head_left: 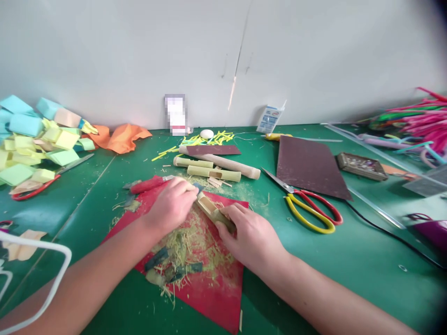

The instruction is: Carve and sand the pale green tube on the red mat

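Gap between hands (253,235) and scissors (296,191), bamboo tubes (200,171) — blocking ahead

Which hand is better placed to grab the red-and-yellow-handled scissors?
Right, probably. The right hand is nearer the scissors, which lie on its side; the left hand would likely reach across. But the right grips the bamboo piece, so it would need to let go first.

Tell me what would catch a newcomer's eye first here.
Probably the bright red sheet, strewn with shavings, low in the middle, with a notched bamboo piece in the right hand's grip over it. Next come the red-and-yellow scissors to its right and the pink strands at the right edge.
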`<state>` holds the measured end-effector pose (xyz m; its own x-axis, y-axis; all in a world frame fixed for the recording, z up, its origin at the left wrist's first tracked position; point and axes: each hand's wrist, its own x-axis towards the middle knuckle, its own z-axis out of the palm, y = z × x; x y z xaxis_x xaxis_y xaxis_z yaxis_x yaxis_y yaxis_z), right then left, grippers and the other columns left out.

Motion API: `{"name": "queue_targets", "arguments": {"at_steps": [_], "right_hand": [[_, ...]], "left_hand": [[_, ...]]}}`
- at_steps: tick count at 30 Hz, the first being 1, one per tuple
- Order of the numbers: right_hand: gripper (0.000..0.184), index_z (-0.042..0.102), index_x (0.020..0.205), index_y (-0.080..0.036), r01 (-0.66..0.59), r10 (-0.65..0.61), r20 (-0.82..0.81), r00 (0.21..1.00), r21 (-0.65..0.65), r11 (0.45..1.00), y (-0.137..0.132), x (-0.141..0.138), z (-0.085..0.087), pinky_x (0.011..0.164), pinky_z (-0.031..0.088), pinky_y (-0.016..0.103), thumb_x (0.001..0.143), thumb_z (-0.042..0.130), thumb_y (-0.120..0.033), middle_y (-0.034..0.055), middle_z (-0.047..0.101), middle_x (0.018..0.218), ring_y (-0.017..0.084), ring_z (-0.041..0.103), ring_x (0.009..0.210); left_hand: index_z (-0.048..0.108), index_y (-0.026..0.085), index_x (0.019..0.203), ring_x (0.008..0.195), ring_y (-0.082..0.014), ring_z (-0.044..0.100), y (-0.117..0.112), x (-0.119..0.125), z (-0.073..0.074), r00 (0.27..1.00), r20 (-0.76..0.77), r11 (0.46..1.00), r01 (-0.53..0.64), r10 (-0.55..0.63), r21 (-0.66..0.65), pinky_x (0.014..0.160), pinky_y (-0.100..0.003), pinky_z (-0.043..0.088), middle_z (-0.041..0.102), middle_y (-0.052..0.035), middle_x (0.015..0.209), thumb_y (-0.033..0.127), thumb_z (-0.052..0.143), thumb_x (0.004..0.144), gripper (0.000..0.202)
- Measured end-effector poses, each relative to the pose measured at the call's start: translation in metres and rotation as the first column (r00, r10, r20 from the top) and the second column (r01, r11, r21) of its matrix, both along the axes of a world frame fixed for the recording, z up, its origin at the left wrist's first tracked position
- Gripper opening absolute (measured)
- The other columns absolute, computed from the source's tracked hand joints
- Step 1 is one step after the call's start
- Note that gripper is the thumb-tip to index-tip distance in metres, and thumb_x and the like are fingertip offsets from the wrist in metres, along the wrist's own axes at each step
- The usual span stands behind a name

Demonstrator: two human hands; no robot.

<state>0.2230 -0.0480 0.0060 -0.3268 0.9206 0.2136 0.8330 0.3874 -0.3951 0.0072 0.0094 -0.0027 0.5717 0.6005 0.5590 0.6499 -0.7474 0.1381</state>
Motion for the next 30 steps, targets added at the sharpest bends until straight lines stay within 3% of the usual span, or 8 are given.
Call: {"name": "queue_targets", "arguments": {"at_steps": [13, 17, 20, 24, 30], "right_hand": [[0.011, 0.056, 0.082, -0.02, 0.001, -0.001, 0.004, 1.0, -0.017, 1.0, 0.0007, 0.0008, -0.0029, 0.057, 0.035, 0.025, 0.082, 0.049, -0.028, 0.003, 0.063, 0.081, 0.015, 0.056, 0.069], [0.011, 0.057, 0.084, -0.02, -0.004, 0.004, 0.002, 1.0, -0.024, 1.0, 0.0004, 0.0005, -0.0027, 0.059, 0.036, 0.026, 0.083, 0.049, -0.028, 0.0026, 0.063, 0.081, 0.015, 0.057, 0.071], [0.012, 0.057, 0.083, -0.019, -0.006, 0.006, 0.003, 1.0, -0.025, 1.0, 0.0007, 0.0001, -0.0023, 0.059, 0.036, 0.026, 0.083, 0.049, -0.028, 0.0029, 0.063, 0.082, 0.015, 0.057, 0.071], [0.012, 0.057, 0.083, -0.02, -0.012, 0.012, 0.001, 1.0, -0.024, 1.0, 0.0012, -0.0003, -0.0016, 0.058, 0.036, 0.025, 0.083, 0.048, -0.027, 0.0027, 0.063, 0.081, 0.015, 0.056, 0.07], [0.01, 0.056, 0.083, -0.02, -0.008, 0.008, 0.013, 1.0, -0.019, 1.0, -0.0005, -0.0005, -0.0002, 0.058, 0.035, 0.025, 0.082, 0.05, -0.027, 0.0021, 0.063, 0.081, 0.014, 0.056, 0.069]], "left_hand": [[0.065, 0.017, 0.097, 0.091, -0.0192, 0.052, -0.0058, 0.0056, -0.0006, 0.999, 0.04, 1.0, -0.012, 0.013, -0.004, 0.083, -0.037, 0.048, 0.064, -0.0066, 0.091, 0.015, 0.047, 0.092, 0.019], [0.065, 0.018, 0.099, 0.092, -0.0189, 0.052, -0.0071, 0.0063, -0.0002, 0.999, 0.015, 0.999, 0.031, -0.03, -0.034, 0.084, -0.036, 0.047, 0.064, -0.0061, 0.093, 0.014, 0.048, 0.091, 0.019], [0.065, 0.017, 0.098, 0.091, -0.0191, 0.053, -0.0066, 0.0056, 0.0, 0.999, 0.047, 1.0, -0.018, 0.019, -0.016, 0.084, -0.037, 0.047, 0.064, -0.0062, 0.091, 0.015, 0.048, 0.091, 0.018], [0.065, 0.017, 0.1, 0.093, -0.0193, 0.052, -0.0045, 0.0051, -0.0014, 1.0, 0.002, 0.999, 0.029, -0.029, -0.027, 0.085, -0.036, 0.047, 0.064, -0.0065, 0.095, 0.015, 0.049, 0.091, 0.018], [0.064, 0.017, 0.096, 0.091, -0.0196, 0.052, 0.001, 0.0011, -0.0023, 1.0, -0.004, 1.0, -0.014, 0.014, 0.023, 0.084, -0.038, 0.047, 0.064, -0.0066, 0.093, 0.014, 0.047, 0.091, 0.018]]}}
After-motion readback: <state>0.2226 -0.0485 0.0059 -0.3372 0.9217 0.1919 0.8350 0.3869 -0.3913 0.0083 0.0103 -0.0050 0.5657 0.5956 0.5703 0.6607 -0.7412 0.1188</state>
